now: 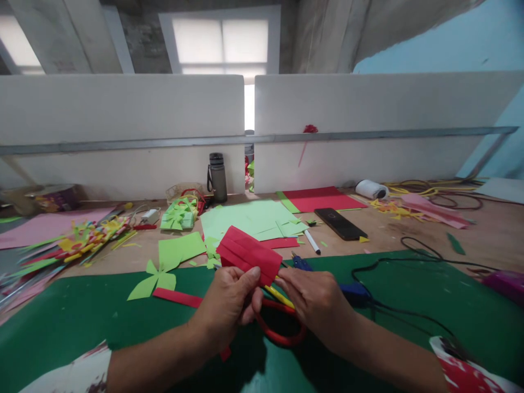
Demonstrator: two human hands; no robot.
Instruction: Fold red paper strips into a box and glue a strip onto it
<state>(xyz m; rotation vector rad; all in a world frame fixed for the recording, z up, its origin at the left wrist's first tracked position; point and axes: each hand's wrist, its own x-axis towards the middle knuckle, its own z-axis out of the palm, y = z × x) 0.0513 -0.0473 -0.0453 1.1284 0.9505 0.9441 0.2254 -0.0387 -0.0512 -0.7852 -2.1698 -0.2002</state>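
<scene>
A piece of red paper [249, 252] with fold lines across it is held up over the green mat, tilted. My left hand [227, 297] pinches its lower edge between thumb and fingers. At the paper's right corner, the fingers of my right hand [313, 295] are pressed together on it. Below and between the hands shows a red loop handle [286, 341], seemingly of scissors; whether a hand bears it I cannot tell. A yellow strip [280, 296] runs beside it, partly hidden. A red paper strip [176, 297] and green petal-shaped paper [153, 281] lie left of my left hand.
A blue glue gun [354, 293] with a black cord lies right of my hands. Behind are light green sheets [241, 215], a phone [344, 224], a marker [312, 242], red sheets [323, 198] and a bottle [218, 177]. Coloured paper pieces [88, 240] pile up at left.
</scene>
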